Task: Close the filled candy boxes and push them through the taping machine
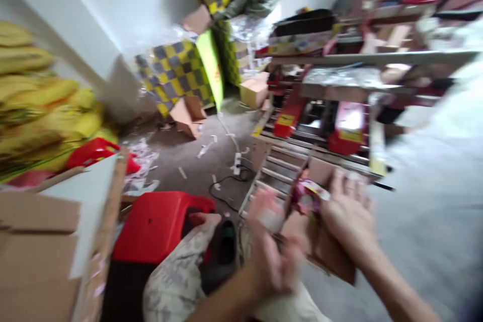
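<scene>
An open cardboard box (334, 254) sits in front of me at the near end of the roller conveyor, tilted. Inside it shows a purple, shiny packet (305, 196), too blurred to read. My right hand (349, 206) lies with fingers stretched out along the box's right side, touching its flap. To the left of the box is my left hand (271, 244), smeared by motion, its fingers apart and nothing visible in them. Whether it touches the box I cannot tell.
The roller conveyor (281, 168) leads to a red-and-silver machine (347, 128). A red stool (151, 226) stands on the left, beside flattened cardboard (35, 251). Yellow sacks (41, 115) are piled at far left. A power strip (237, 163) with cables lies on the littered floor.
</scene>
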A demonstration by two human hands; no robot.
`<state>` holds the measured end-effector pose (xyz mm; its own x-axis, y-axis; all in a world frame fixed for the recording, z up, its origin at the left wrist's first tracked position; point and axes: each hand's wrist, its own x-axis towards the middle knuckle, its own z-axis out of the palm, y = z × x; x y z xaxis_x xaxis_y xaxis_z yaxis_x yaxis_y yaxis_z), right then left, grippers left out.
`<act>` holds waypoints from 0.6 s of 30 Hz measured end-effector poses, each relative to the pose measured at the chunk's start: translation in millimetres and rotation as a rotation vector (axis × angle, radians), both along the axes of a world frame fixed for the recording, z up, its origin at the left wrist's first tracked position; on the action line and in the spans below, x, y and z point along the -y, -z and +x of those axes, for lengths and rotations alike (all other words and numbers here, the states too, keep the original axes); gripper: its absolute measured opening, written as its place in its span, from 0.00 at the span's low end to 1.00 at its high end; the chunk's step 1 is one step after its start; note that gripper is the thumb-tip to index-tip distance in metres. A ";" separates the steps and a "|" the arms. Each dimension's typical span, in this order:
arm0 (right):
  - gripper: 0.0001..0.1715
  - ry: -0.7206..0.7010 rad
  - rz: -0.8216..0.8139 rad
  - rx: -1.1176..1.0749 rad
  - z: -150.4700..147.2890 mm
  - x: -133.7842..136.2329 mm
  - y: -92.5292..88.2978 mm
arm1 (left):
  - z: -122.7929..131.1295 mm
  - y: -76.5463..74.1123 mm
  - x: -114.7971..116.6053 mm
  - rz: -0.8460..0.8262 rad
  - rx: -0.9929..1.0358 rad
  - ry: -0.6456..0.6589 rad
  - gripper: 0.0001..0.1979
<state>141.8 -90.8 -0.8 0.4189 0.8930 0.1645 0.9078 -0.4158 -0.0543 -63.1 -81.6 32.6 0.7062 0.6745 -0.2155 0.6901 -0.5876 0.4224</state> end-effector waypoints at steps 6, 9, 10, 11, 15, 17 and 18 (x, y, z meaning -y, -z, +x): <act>0.31 0.004 -0.095 0.114 -9.5 -14.9 10.6 | 45.5 17.2 -94.9 -0.245 0.576 -0.412 0.27; 0.31 0.008 -0.060 0.072 -9.2 -13.3 10.6 | 80.1 31.9 -98.7 -0.491 0.604 -0.211 0.27; 0.31 0.006 -0.044 0.050 -8.4 -12.1 10.0 | 88.4 36.0 -93.4 -0.471 0.615 -0.173 0.27; 0.32 0.000 -0.026 0.020 -7.1 -11.1 9.2 | 94.8 39.1 -86.7 -0.413 0.619 -0.151 0.27; 0.32 0.001 0.153 -0.258 3.4 -7.7 4.9 | 106.8 40.8 -64.8 -0.124 0.476 -0.108 0.27; 0.30 0.009 0.320 -0.465 10.3 -5.8 3.7 | 110.8 38.2 -59.3 -0.043 0.347 -0.117 0.27; 0.29 0.013 0.400 -0.564 13.2 -4.8 3.4 | 113.3 37.1 -57.1 -0.006 0.289 -0.129 0.27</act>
